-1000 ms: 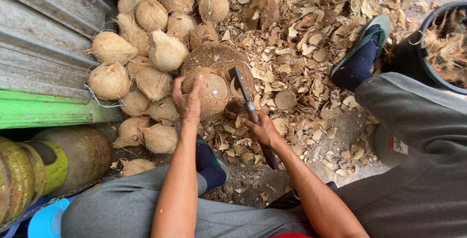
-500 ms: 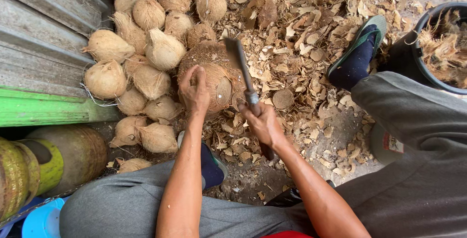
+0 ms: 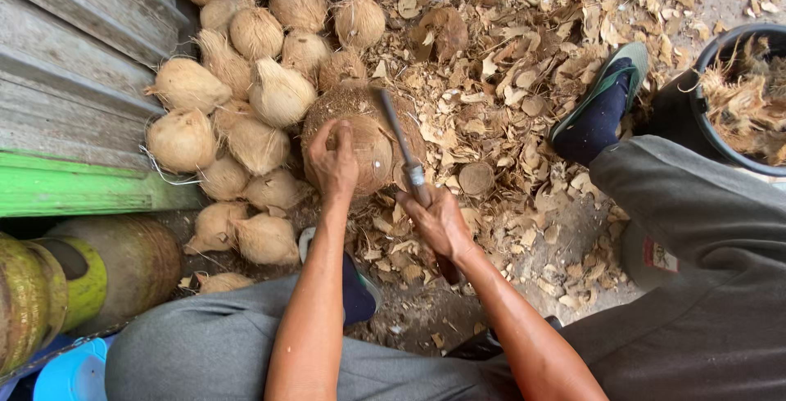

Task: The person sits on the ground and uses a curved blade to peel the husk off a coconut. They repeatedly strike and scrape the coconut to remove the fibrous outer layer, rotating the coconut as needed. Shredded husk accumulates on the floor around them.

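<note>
Nearest to us, our knees in grey trousers [image 3: 205, 352] frame the work, with a blue sandal [image 3: 356, 290] showing between them. Our right hand [image 3: 438, 221] is clenched around the handle of a long knife [image 3: 401, 151], and our left hand [image 3: 334, 163] is pressed over the top of a coconut [image 3: 368, 143], fingers curled on its husk to steady it.

Compared with a second ago, the blade has travelled: it stood low and short beside the coconut then, and now it lies stretched along the right flank of the shell, tip pointing away from us. Our left hand has slid from the front of the coconut up onto its crown. We judge this to be one more paring stroke, with the coconut held on a round block [image 3: 360, 102] and not yet stripped bare.

Further out, husk chips [image 3: 508, 122] cover the ground, a pile of pale coconuts [image 3: 246, 81] leans against a metal sheet [image 3: 74, 73], and a black tub [image 3: 741, 98] of fibre stands at the right.
</note>
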